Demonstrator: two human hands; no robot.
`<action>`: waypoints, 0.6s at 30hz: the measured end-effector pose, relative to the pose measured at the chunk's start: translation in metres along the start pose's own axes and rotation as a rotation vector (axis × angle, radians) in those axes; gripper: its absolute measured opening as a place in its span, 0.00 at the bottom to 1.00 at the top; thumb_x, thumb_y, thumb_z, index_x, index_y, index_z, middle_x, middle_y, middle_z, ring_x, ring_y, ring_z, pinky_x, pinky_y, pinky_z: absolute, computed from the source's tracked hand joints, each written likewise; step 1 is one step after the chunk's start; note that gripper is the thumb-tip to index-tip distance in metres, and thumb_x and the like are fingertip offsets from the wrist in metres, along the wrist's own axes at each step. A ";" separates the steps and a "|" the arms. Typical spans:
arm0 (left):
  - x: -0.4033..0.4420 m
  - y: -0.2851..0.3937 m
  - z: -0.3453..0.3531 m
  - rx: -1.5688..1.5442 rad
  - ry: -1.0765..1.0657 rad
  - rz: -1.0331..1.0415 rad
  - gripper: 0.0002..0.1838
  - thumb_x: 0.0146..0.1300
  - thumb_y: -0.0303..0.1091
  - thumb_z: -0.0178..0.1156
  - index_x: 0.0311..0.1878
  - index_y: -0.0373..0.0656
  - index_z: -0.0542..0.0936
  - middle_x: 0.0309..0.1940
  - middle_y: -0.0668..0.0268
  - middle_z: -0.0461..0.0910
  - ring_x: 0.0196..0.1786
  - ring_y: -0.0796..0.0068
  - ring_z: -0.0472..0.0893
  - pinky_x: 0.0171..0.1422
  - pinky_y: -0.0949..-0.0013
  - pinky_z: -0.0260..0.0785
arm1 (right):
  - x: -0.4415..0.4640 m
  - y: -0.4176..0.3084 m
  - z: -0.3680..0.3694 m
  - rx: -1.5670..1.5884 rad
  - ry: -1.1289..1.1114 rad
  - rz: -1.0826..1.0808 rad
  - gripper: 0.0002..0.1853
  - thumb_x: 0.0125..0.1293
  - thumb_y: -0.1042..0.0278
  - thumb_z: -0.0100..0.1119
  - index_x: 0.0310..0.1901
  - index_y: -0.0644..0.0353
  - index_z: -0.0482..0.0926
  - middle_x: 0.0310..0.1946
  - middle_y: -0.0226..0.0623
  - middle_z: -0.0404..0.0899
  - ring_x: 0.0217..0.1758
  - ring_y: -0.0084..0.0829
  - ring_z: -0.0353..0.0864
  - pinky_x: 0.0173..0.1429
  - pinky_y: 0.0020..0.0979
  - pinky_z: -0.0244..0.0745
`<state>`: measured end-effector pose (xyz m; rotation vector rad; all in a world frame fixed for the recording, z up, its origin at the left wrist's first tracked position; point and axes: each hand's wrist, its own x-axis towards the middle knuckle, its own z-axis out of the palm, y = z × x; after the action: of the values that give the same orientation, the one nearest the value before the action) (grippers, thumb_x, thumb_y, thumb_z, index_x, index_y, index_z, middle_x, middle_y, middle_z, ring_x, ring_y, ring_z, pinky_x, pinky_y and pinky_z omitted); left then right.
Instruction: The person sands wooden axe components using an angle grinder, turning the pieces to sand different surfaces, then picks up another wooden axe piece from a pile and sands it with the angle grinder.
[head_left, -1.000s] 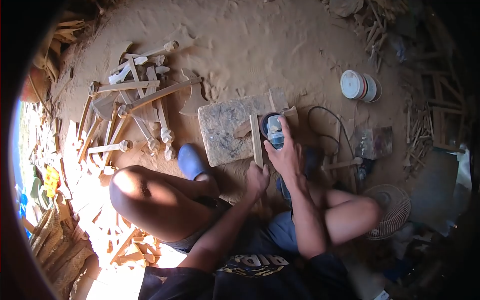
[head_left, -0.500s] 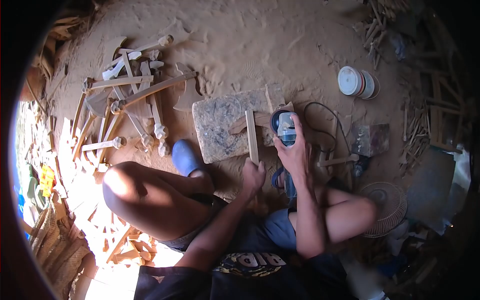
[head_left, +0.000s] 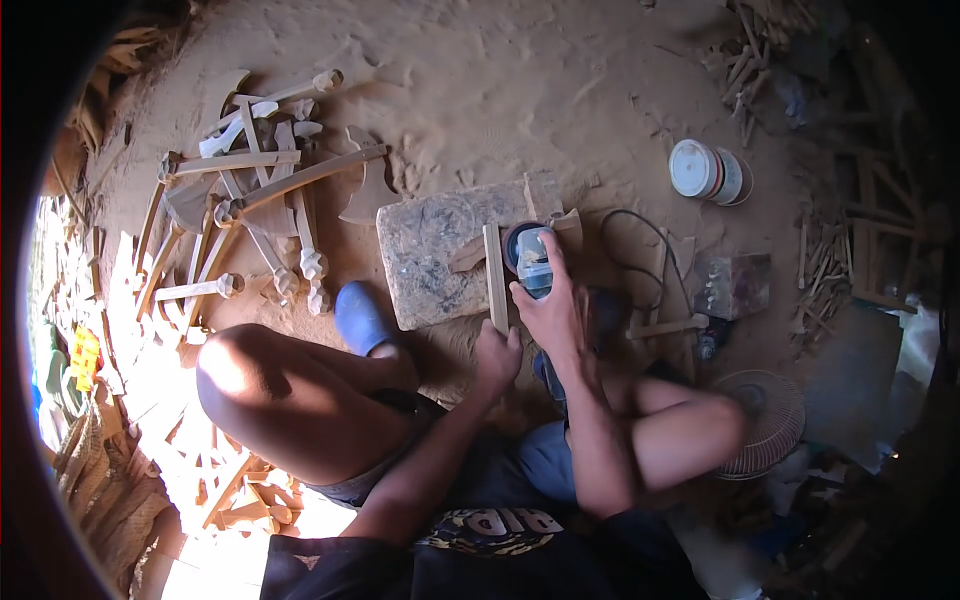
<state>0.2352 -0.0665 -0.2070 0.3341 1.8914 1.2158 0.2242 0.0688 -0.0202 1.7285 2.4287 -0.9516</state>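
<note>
In left hand (head_left: 498, 356), fingers clenched round near end: wooden stick (head_left: 494, 262), over stone block (head_left: 420, 250). In right hand (head_left: 552, 312), fingers grasping: power grinder (head_left: 535, 268), disc (head_left: 511, 248) beside stick, contact unclear. Apparent step: sanding; next pass calling for firm bracing, even pressure.

The right hand (head_left: 556, 312) has brought the angle grinder (head_left: 534, 266) back leftward, its disc (head_left: 515, 243) now close beside the wooden handle (head_left: 495, 275) instead of farther off.

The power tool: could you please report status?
Right hand gripping power tool; left hand holding wooden bar; disc beside it, contact unclear. Cable looped nearby.
</note>
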 end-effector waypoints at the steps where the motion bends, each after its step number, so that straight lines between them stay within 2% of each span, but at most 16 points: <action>1: -0.001 0.002 -0.001 0.008 -0.010 -0.014 0.16 0.70 0.36 0.66 0.42 0.31 0.74 0.31 0.40 0.84 0.37 0.36 0.87 0.43 0.43 0.77 | 0.000 0.000 0.001 0.000 0.009 -0.008 0.47 0.63 0.58 0.75 0.82 0.40 0.63 0.56 0.59 0.86 0.56 0.65 0.86 0.59 0.57 0.82; 7: -0.003 0.010 -0.005 0.058 -0.008 -0.038 0.16 0.70 0.36 0.66 0.42 0.31 0.74 0.30 0.39 0.83 0.38 0.35 0.87 0.43 0.42 0.77 | 0.006 -0.009 0.000 -0.030 0.014 0.007 0.47 0.64 0.56 0.74 0.83 0.40 0.62 0.53 0.60 0.87 0.54 0.66 0.86 0.58 0.59 0.82; 13: -0.007 0.027 -0.009 0.104 0.020 -0.036 0.16 0.70 0.35 0.67 0.41 0.32 0.73 0.28 0.40 0.82 0.36 0.35 0.86 0.41 0.42 0.76 | 0.021 -0.007 0.010 -0.023 0.097 -0.070 0.47 0.64 0.56 0.74 0.83 0.39 0.61 0.52 0.60 0.88 0.53 0.66 0.86 0.57 0.60 0.81; 18: -0.010 0.034 -0.014 0.104 0.001 -0.075 0.16 0.70 0.35 0.67 0.40 0.32 0.72 0.27 0.41 0.81 0.34 0.36 0.86 0.40 0.43 0.76 | 0.025 -0.012 0.006 -0.102 0.075 0.011 0.47 0.62 0.57 0.75 0.82 0.40 0.63 0.47 0.59 0.89 0.49 0.64 0.89 0.54 0.59 0.83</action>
<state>0.2236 -0.0639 -0.1710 0.3150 1.9543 1.0704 0.2026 0.0845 -0.0285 1.7726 2.4625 -0.7597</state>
